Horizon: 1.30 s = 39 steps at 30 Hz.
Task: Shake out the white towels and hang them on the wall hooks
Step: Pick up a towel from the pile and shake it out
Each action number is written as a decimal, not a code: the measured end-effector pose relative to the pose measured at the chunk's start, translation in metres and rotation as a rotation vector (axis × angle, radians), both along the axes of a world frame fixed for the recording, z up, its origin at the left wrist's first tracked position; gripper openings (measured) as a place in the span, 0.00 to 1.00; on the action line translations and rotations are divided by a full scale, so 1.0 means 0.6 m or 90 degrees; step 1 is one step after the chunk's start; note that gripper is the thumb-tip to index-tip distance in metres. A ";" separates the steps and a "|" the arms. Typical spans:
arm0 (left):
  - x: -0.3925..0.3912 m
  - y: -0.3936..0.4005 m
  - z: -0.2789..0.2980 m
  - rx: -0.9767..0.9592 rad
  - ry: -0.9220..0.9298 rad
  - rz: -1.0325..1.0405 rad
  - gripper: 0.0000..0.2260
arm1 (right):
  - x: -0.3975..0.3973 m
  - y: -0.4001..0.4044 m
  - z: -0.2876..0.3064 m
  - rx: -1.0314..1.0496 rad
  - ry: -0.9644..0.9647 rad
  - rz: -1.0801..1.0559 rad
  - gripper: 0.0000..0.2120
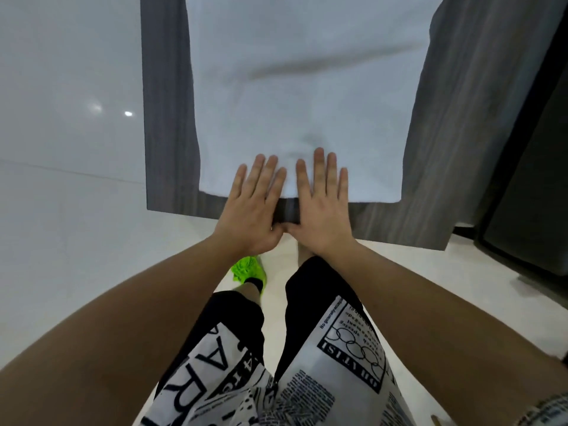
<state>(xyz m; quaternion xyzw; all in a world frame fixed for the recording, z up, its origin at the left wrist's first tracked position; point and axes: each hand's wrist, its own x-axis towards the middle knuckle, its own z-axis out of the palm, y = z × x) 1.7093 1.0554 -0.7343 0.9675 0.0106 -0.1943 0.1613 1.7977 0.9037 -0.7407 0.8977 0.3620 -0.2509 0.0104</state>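
A white towel (pixel 307 96) hung flat against a grey wood-grain panel (pixel 167 118), filling the frame from 12 o'clock down to centre. Both hands lay flat with fingers straight, thumbs nearly touching: the left hand (pixel 252 207) and the right hand (pixel 321 204) pressed the towel's lower hem. At 6 o'clock, black-and-white printed shorts (pixel 338 364) carried reversed lettering; "ARTIST" was partly legible. A green shoe (pixel 249 269) showed beneath the hands.

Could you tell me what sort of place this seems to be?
Probably a bathroom or hotel-style room: a white towel hangs against a grey wood-grain panel, beside glossy white wall tiles and a pale floor.
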 end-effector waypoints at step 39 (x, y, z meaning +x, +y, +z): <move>0.070 0.326 0.992 0.184 -0.424 0.390 0.09 | 0.213 0.276 0.957 0.440 -0.229 0.041 0.10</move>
